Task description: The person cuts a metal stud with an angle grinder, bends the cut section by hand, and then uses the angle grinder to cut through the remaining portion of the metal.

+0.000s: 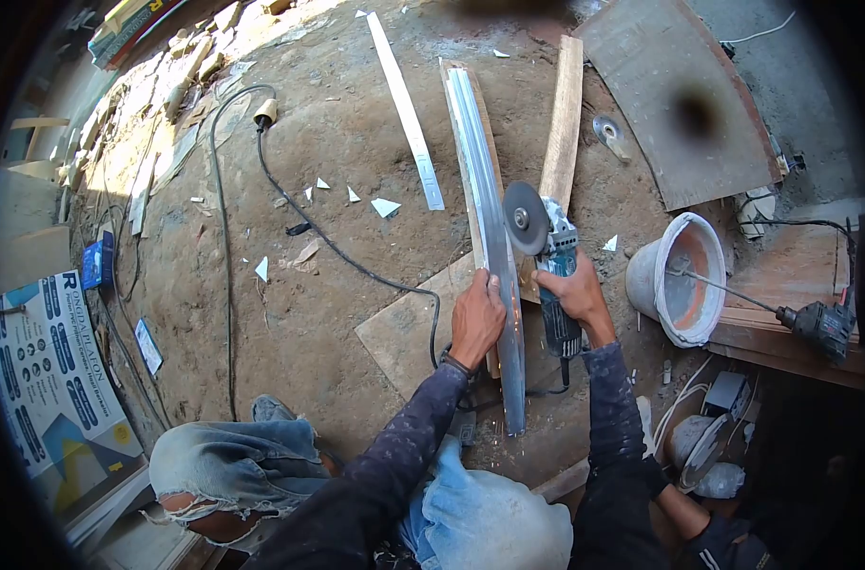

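My right hand (580, 294) is wrapped around the body of a blue-green angle grinder (560, 323). The grinder's cutting disc (527, 218) stands at the right edge of a bundle of long silvery metal channels (477, 161). Small orange sparks show just below the disc, beside the metal. With fingers closed, my left hand (478, 318) grips the channels lower down; its fingertips are partly hidden. Under the channels lies a wooden plank (490, 157), and their near ends reach toward my knees. The grinder's cord leaves its rear end.
A power cord (333, 245) loops over the dirt ground from a socket (266, 112). On the right stand a grey bucket (646, 275) and a drill with a mixing rod (817, 328). A white strip (404, 114), a loose disc (607, 130) and another person's arm (684, 513) are nearby.
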A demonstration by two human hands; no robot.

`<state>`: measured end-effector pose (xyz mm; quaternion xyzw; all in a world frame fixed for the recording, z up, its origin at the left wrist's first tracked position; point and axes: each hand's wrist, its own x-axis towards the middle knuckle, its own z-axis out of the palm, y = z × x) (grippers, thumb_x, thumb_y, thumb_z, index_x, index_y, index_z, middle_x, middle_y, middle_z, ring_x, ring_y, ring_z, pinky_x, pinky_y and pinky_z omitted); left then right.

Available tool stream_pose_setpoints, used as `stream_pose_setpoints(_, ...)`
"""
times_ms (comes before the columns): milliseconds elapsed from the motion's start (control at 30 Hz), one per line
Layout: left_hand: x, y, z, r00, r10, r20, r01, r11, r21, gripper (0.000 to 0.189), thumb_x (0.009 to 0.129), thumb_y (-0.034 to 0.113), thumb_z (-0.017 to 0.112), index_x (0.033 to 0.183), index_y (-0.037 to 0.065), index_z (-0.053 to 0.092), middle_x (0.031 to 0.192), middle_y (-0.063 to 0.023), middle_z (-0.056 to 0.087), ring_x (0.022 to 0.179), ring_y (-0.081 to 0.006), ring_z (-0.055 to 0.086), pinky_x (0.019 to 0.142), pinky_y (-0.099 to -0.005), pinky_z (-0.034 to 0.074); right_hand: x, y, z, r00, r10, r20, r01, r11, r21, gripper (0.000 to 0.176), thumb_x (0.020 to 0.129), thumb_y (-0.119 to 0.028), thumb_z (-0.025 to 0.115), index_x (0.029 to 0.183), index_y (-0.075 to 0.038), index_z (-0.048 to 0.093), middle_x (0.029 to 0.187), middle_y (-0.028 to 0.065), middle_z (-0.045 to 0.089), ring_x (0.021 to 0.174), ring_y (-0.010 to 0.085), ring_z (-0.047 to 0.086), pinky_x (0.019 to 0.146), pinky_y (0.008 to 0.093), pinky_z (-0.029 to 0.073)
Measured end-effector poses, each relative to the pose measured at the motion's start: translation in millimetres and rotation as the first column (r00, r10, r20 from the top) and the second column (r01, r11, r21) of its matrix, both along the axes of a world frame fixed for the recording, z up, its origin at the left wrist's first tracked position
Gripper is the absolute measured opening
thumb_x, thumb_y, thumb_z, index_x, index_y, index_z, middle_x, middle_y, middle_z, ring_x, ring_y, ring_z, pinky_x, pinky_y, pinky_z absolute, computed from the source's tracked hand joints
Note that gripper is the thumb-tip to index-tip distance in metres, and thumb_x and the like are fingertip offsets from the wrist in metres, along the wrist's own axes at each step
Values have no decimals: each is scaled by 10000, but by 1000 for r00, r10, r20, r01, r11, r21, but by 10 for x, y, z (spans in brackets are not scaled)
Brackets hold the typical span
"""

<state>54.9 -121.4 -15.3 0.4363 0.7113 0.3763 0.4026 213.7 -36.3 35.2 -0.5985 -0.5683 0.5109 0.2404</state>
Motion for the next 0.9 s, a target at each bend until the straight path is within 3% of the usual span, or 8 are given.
stream_pose_setpoints(133, -1, 1, 13, 1000, -6, -18, 6, 1000, -20, 211, 1028, 219, 470, 1017, 14, 516, 818, -300, 633, 805, -520, 610, 683, -577, 440, -44, 17, 79, 1000, -6, -26, 4, 998, -63, 479, 732, -139, 802, 1126, 33, 591, 911, 64, 679, 794, 152, 643, 748, 308, 531)
stream_pose_setpoints(200, 5, 1, 0, 1000, -11, -23, 10, 1000, -21, 208, 1028, 221, 468, 1016, 18, 513, 817, -299, 634, 805, -524, 608, 682, -580, 441, -10, 35, 7, 1000, 20, -9, -20, 1000, 11, 463, 742, -126, 802, 1121, 31, 588, 909, 60, 678, 785, 143, 639, 733, 301, 528)
stream_pose_setpoints(900, -3, 9, 11, 999, -17, -29, 17, 1000, -26, 219, 1023, 228, 465, 1008, 15, 511, 816, -303, 634, 807, -528, 607, 691, -586, 449, -48, 114, -17, 1000, 23, -14, -23, 999, 35, 443, 748, -144, 807, 1101, 25, 599, 892, 56, 673, 773, 137, 632, 726, 300, 523)
